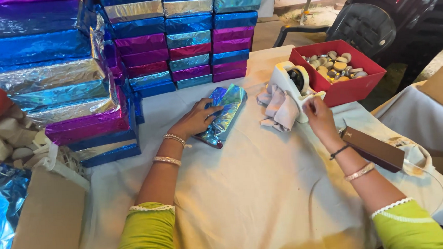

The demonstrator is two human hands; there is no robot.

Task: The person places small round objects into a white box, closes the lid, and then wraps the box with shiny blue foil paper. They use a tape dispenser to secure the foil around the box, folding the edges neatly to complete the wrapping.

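Note:
My left hand [198, 118] presses down on a small box wrapped in shiny light-blue foil [225, 115], lying on the white cloth-covered table [258, 189]. My right hand [319, 114] reaches to a white tape dispenser [292, 83] and pinches at the tape by its front edge. A crumpled pale cloth [280, 110] lies against the dispenser, between my two hands.
Tall stacks of foil-wrapped boxes in blue, purple, silver and magenta [185, 40] line the far and left sides. A red box of round pieces [337, 69] stands behind the dispenser. A brown flat box [373, 148] lies at my right wrist. A dark plastic chair [362, 24] stands beyond.

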